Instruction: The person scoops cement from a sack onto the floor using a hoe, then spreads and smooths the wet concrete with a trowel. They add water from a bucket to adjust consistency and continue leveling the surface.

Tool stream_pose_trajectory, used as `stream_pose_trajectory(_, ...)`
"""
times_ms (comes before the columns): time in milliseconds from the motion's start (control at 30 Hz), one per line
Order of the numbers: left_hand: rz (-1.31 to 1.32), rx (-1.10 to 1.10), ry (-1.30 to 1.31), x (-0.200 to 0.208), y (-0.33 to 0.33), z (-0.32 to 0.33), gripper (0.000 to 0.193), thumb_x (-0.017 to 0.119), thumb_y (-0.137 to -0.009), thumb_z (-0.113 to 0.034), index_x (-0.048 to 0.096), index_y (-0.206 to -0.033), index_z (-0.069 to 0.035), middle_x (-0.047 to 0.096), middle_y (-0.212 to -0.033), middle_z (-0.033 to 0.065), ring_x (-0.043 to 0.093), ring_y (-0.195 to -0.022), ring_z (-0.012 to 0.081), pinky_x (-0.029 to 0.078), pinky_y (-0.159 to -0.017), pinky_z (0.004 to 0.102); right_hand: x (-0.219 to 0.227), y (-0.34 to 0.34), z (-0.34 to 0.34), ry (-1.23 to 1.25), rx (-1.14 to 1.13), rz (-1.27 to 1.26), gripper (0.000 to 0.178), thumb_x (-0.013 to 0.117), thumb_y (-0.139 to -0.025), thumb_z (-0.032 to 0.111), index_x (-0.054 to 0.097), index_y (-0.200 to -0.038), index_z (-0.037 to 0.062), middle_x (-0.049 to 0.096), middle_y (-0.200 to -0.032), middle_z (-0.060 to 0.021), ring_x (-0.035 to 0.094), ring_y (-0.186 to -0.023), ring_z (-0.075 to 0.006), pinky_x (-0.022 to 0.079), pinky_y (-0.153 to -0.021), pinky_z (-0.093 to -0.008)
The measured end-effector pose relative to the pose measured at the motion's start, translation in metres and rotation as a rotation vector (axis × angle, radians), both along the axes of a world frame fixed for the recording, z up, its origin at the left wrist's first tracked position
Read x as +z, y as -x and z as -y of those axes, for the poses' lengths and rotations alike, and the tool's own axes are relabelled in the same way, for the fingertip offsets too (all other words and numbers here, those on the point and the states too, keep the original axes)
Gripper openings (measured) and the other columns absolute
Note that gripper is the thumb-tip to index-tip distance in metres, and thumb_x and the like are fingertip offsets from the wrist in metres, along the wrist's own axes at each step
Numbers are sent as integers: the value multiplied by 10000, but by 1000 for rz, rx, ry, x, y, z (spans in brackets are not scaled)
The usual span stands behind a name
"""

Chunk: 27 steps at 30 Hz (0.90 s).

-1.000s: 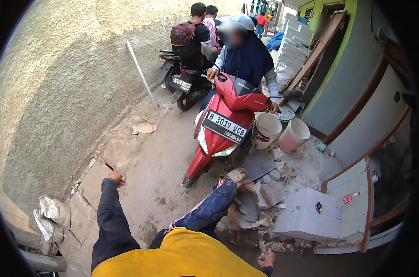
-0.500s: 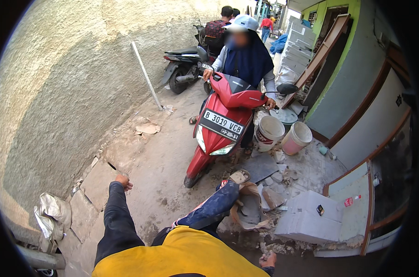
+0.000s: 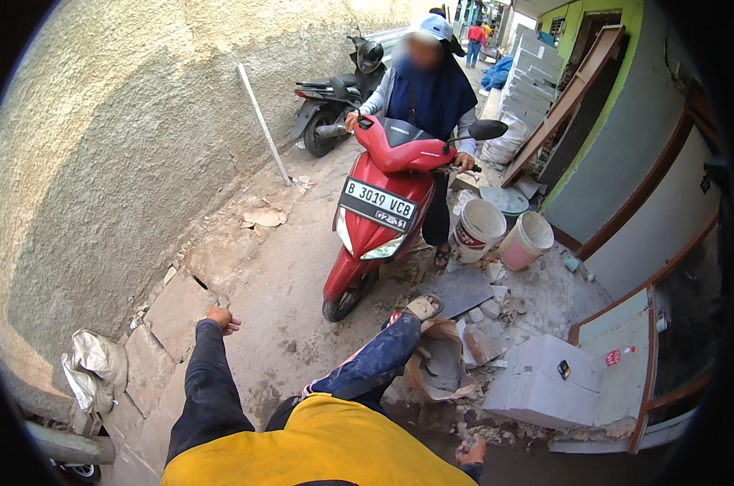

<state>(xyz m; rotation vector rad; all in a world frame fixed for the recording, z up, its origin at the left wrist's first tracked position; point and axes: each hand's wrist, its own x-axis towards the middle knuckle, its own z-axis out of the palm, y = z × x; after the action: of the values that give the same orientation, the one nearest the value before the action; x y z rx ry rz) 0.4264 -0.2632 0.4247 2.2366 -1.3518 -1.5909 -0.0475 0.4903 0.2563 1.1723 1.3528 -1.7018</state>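
My left hand (image 3: 224,319) reaches out over the path at the end of a dark sleeve, its fingers curled in and nothing seen in them. Low on the right, my right hand (image 3: 470,451) hangs beside grey rubble, fingers curled, with no object showing in it. A torn brown sack (image 3: 437,381) of grey mix stands between my leg and a white block (image 3: 542,381). My dusty shoe (image 3: 424,306) is just beyond the sack. Ahead, a person in a pale cap (image 3: 433,101) grips the handlebars of a red scooter (image 3: 383,198) that faces me.
Two used buckets (image 3: 478,230) and a grey slab (image 3: 457,290) sit right of the scooter. A rough wall (image 3: 124,162) runs along the left, with a leaning white pole (image 3: 263,121) and a pale sack (image 3: 95,368). A dark scooter (image 3: 334,101) is parked farther back. White blocks (image 3: 529,81) are stacked behind.
My view has shifted slightly, and both hands keep nearly the same pose. The people by the dark scooter are mostly out of sight. The scooter person's foot now shows on the ground near the buckets.
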Motion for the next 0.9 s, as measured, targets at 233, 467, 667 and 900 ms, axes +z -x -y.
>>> stream_pose_trajectory(233, -6, -67, -26, -6, 25, -3, 337, 377, -1015, -197, 660, -1039, -16, 760, -923, 117, 717, -657, 209, 526, -496, 352, 18, -1, 15, -120, -17, -67, 194, 503, -966, 383, 529, -916, 197, 469, -672, 2, 476, -609, -165, 367, -516, -322)
stream_pose_trajectory(467, -34, -103, -56, -33, 43, -19, 270, 398, -1035, -227, 595, -1131, -70, 760, -992, 100, 732, -717, 231, 530, -520, 364, -14, 5, -15, 19, -15, -94, 253, 555, -959, 383, 501, -816, 182, 428, -631, 11, 464, -592, -171, 366, -533, -325)
stream_pose_trajectory(667, -189, -60, -127, -96, 74, -66, 235, 474, -1031, -282, 560, -1240, -218, 743, -1048, 93, 720, -765, 246, 543, -607, 427, 3, -4, 0, -37, -42, -47, 194, 530, -990, 366, 561, -903, 195, 426, -622, 18, 427, -517, -139, 340, -465, -311)
stream_pose_trajectory(900, -100, -1108, 149, -187, 141, -177, 393, 617, -917, -380, 719, -1156, -86, 753, -1079, 128, 726, -897, 307, 561, -804, 428, 36, -25, 16, -113, -126, -115, 208, 627, -951, 358, 591, -1009, 163, 524, -714, -22, 519, -589, -146, 389, -502, -315)
